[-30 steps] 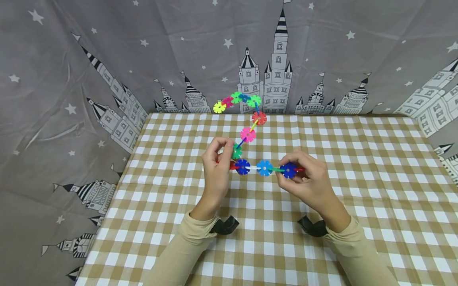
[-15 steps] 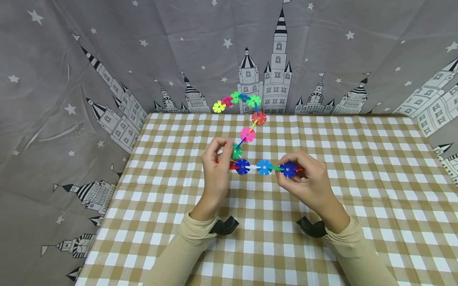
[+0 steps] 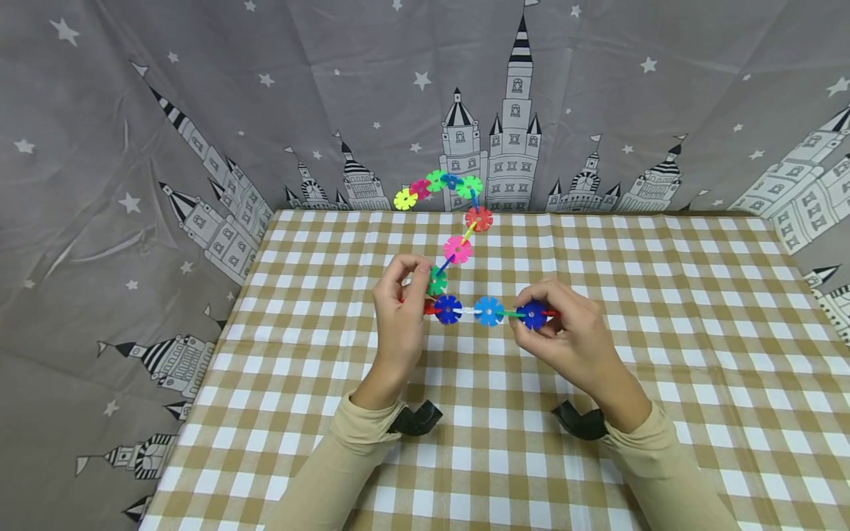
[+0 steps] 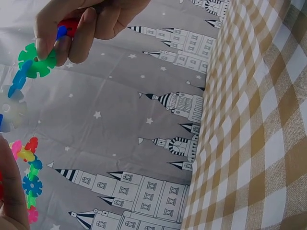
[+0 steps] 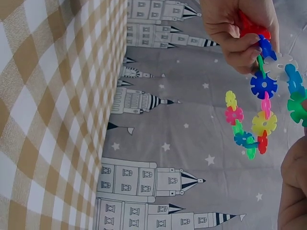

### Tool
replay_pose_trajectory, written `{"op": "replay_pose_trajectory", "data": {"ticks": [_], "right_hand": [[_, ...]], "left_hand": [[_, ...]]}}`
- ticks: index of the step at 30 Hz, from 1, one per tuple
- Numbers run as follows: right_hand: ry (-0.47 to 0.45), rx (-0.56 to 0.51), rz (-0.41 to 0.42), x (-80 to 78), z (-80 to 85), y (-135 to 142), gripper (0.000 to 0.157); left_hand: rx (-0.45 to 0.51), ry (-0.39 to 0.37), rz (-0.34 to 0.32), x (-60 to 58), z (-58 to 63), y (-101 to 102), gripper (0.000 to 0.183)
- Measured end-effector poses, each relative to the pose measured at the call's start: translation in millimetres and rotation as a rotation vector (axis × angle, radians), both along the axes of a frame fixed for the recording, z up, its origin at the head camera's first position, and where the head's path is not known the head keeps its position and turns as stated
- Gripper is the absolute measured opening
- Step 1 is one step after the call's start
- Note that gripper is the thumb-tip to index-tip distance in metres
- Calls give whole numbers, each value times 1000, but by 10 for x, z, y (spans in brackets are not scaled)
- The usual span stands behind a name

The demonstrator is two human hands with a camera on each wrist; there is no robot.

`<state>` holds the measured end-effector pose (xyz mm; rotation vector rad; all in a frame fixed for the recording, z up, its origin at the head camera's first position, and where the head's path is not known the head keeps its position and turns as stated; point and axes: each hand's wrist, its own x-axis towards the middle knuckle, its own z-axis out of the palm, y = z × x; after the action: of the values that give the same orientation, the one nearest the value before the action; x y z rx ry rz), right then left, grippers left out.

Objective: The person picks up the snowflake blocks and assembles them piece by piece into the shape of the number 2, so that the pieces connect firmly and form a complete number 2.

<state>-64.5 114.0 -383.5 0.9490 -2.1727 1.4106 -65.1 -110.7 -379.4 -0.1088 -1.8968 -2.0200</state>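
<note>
A chain of colourful notched plastic discs, slotted edge to edge, stretches between my two hands. My left hand pinches a red disc of the chain, most of it hidden by fingers in the head view. Thumb and fingers of my right hand grip the other end, around a dark blue disc and a red one. In the left wrist view, a green disc touches the right fingertips. From the left hand the rest of the chain curves away, ending in a yellow disc.
A table with a brown-and-white checked cloth lies beneath the hands. Grey curtain printed with castles and stars stands behind and on the left. Black straps stick out at both cuffs.
The chain has shifted very slightly to the left, its right end most. Both hands keep the same grip.
</note>
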Motion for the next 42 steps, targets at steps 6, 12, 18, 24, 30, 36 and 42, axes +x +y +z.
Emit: {"op": "replay_pose_trajectory", "data": {"ticks": [6,12,18,24,30,36,42], "right_hand": [[-58,-40,24,-9,9,9,37],[-288,-156,127,-17,39,99,47],[-321,-140,160,-68,43,181,31],[-298,-280,191,-120,1,203,19],[-364,-335,241,-130,-6,265,9],[-415,-282,240,-137,3,298,8],[-414,-272,220,-131,0,257,8]], "left_hand": [[15,-7,-4,0,5,-5,18],[-3,-25,55,-12,23,-36,22],[-1,-18,113,-34,38,-61,24],[-4,-12,129,-39,33,-69,23],[-12,-12,119,-43,21,-70,21],[-6,-24,100,-40,17,-66,22],[-25,-23,117,-40,15,-69,23]]}}
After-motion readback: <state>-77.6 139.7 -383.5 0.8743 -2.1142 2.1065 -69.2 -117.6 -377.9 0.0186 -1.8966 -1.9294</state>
